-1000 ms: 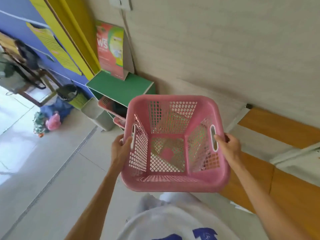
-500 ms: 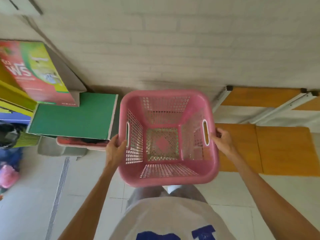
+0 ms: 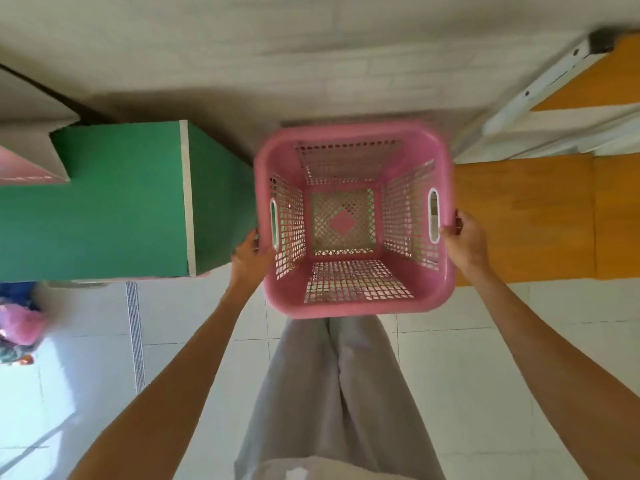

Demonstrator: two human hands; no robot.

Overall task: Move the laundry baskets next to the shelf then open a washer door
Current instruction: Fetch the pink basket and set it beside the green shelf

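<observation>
An empty pink laundry basket (image 3: 353,303) with perforated walls is in front of me, seen from above. My left hand (image 3: 250,258) grips its left rim by the handle slot, and my right hand (image 3: 464,242) grips the right rim by the other slot. The basket sits low, just right of the green shelf (image 3: 104,202) and close to the grey brick wall (image 3: 311,64). Whether its base touches the floor I cannot tell. No washer is in view.
An orange wooden bench (image 3: 540,216) with a white metal frame (image 3: 533,91) stands right of the basket. A cardboard box (image 3: 31,133) rests on the shelf's top. A pink bundle (image 3: 20,323) lies on the white tiled floor at far left. My legs are below the basket.
I have stepped closer and now look straight down. The basket has dropped into the gap between the green shelf and the orange bench, both hands still on its rim.
</observation>
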